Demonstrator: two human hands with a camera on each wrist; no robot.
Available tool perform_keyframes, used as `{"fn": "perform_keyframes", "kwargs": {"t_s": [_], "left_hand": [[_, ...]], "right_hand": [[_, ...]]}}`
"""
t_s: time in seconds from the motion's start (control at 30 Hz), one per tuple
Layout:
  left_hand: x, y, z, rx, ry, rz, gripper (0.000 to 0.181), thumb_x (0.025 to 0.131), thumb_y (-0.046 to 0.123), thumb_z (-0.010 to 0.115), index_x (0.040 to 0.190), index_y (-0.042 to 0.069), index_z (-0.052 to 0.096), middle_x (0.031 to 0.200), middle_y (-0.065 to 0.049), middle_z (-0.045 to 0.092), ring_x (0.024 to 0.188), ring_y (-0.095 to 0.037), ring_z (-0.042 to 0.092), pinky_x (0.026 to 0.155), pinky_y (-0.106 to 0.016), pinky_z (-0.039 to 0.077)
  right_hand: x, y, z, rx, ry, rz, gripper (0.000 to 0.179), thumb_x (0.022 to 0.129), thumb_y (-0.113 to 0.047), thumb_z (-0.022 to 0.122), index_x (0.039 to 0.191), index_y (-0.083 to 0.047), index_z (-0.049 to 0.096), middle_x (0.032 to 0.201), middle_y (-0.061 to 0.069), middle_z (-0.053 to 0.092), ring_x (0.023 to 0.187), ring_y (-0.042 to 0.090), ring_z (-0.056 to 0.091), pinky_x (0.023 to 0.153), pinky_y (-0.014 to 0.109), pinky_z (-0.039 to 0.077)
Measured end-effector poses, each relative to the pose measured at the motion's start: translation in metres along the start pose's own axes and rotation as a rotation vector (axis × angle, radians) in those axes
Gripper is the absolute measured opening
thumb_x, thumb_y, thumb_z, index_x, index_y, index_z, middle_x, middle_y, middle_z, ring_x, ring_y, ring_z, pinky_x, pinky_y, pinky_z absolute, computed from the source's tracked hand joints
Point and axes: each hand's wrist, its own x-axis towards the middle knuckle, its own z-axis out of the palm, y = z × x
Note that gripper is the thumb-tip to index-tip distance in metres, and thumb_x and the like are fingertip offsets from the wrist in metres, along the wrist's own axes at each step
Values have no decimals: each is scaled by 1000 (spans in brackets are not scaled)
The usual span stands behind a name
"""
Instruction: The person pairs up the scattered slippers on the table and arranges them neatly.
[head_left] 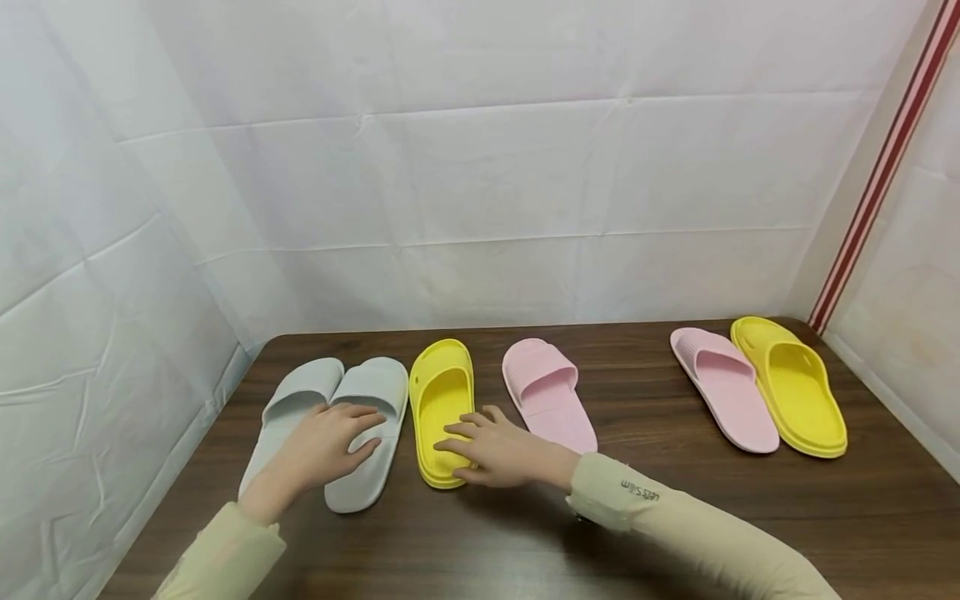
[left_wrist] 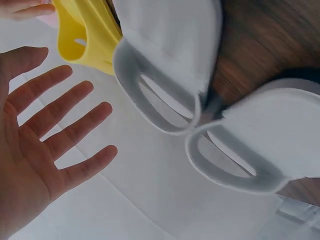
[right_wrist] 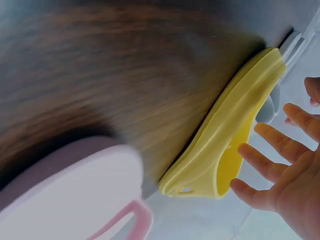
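In the head view two grey slippers lie side by side at the left of the table. My left hand hovers over them with its fingers spread; the left wrist view shows the palm holding nothing. A yellow slipper lies right of the grey pair, toe pointing away. Above its heel end is my right hand, fingers spread and apart from it in the right wrist view. Just beyond that hand lies a single pink slipper, its heel partly hidden by the forearm.
At the far right, a second pink slipper lies against a second yellow slipper. All the slippers are on a dark wooden table. White cloth hangs behind and at both sides, with a red stripe at the right.
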Motion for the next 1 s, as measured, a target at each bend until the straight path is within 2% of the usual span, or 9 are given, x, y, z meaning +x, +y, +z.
{"fn": "perform_keyframes", "kwargs": {"t_s": [0.23, 0.43, 0.7, 1.0], "left_hand": [[14, 8, 4, 4, -7, 39, 27, 80, 26, 63, 104, 12, 66, 104, -5, 66, 97, -23, 61, 82, -46, 46], [26, 16, 4, 14, -8, 61, 24, 82, 25, 62, 102, 13, 66, 104, -5, 66, 96, -23, 61, 79, -45, 45], [54, 33, 2, 13, -28, 134, 27, 82, 27, 61, 106, 14, 65, 107, -5, 65, 98, -24, 60, 82, -46, 43], [76, 46, -2, 25, -22, 175, 28, 84, 29, 59, 109, 16, 63, 111, -3, 63, 100, -24, 59, 82, -47, 44]], "right_hand": [[-10, 16, 4, -14, 96, -13, 40, 90, -41, 46, 127, -26, 47, 130, 1, 50, 117, 22, 46, 94, 44, 35], [-19, 35, 11, -7, 180, -27, 38, 89, -36, 49, 124, -22, 50, 124, 3, 55, 112, 27, 49, 90, 47, 38], [-45, 58, 14, 15, 178, 22, 39, 87, -31, 55, 123, -18, 51, 122, 7, 56, 111, 27, 50, 86, 45, 39], [-67, 77, 12, 29, 199, 100, 40, 85, -28, 58, 122, -15, 52, 117, 6, 58, 108, 28, 50, 85, 52, 36]]}}
